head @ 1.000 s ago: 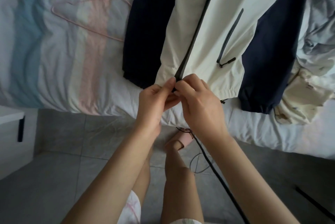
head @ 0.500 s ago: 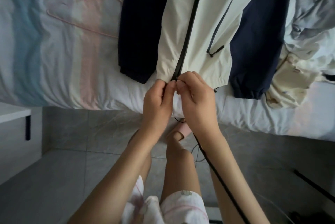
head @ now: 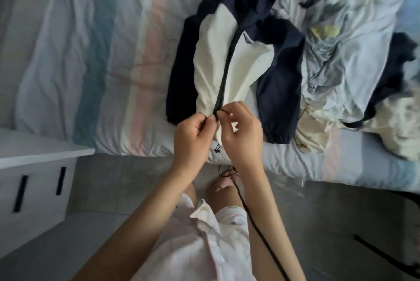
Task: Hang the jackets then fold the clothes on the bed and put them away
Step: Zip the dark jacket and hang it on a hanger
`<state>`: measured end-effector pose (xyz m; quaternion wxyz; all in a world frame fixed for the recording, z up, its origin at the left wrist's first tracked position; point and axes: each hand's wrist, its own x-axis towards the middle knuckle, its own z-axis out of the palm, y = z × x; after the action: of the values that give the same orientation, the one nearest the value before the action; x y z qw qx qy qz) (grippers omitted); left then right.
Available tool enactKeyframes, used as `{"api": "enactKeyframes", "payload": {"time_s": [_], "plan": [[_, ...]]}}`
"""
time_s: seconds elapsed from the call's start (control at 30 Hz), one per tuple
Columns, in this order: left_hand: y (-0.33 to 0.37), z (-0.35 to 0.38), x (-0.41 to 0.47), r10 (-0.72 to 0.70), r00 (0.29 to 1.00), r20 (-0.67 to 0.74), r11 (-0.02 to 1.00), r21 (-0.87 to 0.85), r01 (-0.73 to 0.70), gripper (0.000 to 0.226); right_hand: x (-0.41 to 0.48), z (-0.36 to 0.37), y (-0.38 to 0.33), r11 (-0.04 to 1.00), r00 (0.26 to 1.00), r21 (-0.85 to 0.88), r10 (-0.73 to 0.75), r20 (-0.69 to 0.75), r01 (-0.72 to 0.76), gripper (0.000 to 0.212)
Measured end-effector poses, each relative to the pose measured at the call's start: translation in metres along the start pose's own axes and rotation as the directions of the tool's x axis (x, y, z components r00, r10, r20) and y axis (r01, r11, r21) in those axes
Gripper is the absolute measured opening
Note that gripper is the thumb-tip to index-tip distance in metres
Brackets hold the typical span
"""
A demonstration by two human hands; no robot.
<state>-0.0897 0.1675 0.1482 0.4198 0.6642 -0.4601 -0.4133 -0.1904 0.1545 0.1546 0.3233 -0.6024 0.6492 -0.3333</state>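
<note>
Black cable point(head: 261, 235) hung past the right forearm, not part of the job. Left hand point(head: 193, 137) and right hand point(head: 244, 137) met at the bed edge, close together. Both grips were narrow. The left pinched the hem of the navy-and-cream jacket point(head: 211, 69) on its side of the zip point(head: 225, 76), and the right pinched the other side at the zip's bottom end. The slider was hidden under the fingertips, so it was unclear whether the pin was seated. A drawstring toggle point(head: 217, 150) dangled just below the hands.

The step was likely starting the zip before hanging. Doing it well meant holding the hem taut with the left, seating the pin fully, and drawing the slider straight up the line. The toggle cord and loose cream fabric had to stay out of the teeth.

The jacket lay flat, front up, on the striped bed point(head: 91, 64), hood at the far end. A crumpled clothes pile point(head: 341, 64) sat just beside it on the person's right, unfolded.
</note>
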Motion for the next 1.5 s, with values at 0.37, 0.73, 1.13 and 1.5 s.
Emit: {"api": "enactKeyframes", "payload": {"time_s": [0.37, 0.73, 1.13, 1.5], "plan": [[0.079, -0.023, -0.005, -0.021, 1.0, 0.01, 0.984, -0.177, 0.023, 0.045, 0.011, -0.05, -0.064, 0.983, 0.99, 0.12, -0.138, -0.001, 0.137, 0.018], [0.109, -0.007, -0.007, 0.006, 0.954, 0.301, 0.891, -0.435, 0.131, 0.028, 0.006, -0.103, -0.081, 0.97, 0.97, 0.013, -0.242, 0.022, 0.242, 0.019], [0.122, 0.005, 0.005, -0.216, 0.815, 0.538, 0.759, -0.432, 0.486, 0.034, -0.006, -0.101, -0.069, 0.986, 0.969, -0.021, -0.169, -0.181, 0.168, 0.013], [-0.072, -0.033, 0.032, -0.904, 0.301, 0.303, 0.24, -0.222, 0.945, 0.03, -0.004, -0.072, 0.0, 0.858, 0.935, 0.374, 0.339, 0.103, -0.352, 0.019]]}}
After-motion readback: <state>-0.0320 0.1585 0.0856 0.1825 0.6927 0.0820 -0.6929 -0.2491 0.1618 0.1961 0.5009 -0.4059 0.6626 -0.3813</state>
